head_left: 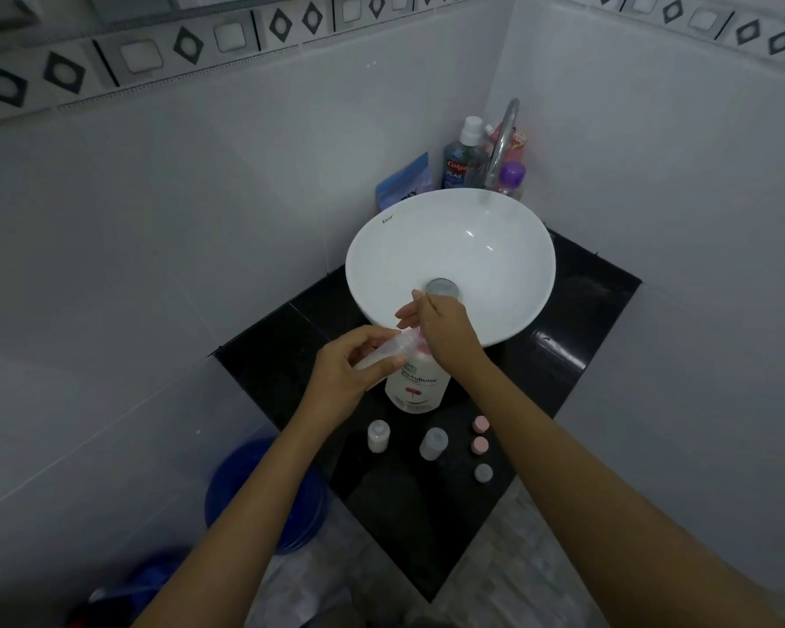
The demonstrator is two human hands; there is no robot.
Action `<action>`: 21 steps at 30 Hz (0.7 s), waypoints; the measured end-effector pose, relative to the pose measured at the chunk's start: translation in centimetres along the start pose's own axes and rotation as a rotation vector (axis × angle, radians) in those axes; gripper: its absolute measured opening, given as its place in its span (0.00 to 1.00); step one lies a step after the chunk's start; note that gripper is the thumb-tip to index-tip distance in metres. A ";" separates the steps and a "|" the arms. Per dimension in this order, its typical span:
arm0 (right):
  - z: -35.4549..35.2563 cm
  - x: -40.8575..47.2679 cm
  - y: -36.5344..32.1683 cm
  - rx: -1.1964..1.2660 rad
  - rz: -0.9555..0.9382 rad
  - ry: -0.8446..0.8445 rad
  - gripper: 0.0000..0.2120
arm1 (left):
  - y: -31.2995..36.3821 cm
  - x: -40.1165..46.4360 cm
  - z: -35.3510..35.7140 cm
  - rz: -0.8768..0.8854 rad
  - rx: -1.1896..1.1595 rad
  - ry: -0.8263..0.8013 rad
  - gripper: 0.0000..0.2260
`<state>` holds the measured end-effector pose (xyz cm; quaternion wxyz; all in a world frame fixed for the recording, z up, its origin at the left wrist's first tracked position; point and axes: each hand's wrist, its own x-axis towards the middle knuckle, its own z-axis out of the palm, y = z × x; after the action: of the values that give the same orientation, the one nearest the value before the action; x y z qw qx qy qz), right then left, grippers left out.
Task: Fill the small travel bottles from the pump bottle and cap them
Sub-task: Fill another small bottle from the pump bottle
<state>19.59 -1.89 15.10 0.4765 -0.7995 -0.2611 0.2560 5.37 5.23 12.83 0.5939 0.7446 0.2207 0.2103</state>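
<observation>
A black counter [576,310] fills a tiled corner, a white basin [495,247] on it. Our left hand [343,378] grips a clear travel bottle [384,353], tilted, its mouth at the pink pump under our right hand [443,330], which rests on the pump bottle [415,387], fingers relaxed. Nearer us than the hands stand two small bottles [378,435] [433,443] and three caps [480,445].

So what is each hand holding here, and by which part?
Left hand grips a travel bottle around its body, tilted toward the pump. Right hand presses on the pump bottle's head.
</observation>
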 end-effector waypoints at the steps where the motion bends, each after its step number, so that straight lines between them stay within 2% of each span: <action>1: 0.1 0.0 0.1 -0.018 -0.002 0.005 0.21 | -0.1 0.0 0.1 -0.006 -0.001 0.001 0.14; 9: -1.1 0.5 -1.2 -0.028 -0.069 -0.029 0.20 | 0.4 -0.3 -0.5 0.010 -0.020 0.006 0.15; 16: -0.2 0.4 -0.6 -0.005 -0.001 -0.002 0.21 | 0.6 0.0 -0.1 0.013 -0.044 0.011 0.14; 21: 0.3 0.0 0.3 -0.002 -0.022 0.017 0.21 | 0.2 0.1 0.1 -0.018 -0.041 0.016 0.14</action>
<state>19.46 -1.84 14.74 0.4807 -0.7992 -0.2661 0.2437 5.52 5.19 13.01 0.6091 0.7286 0.2279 0.2151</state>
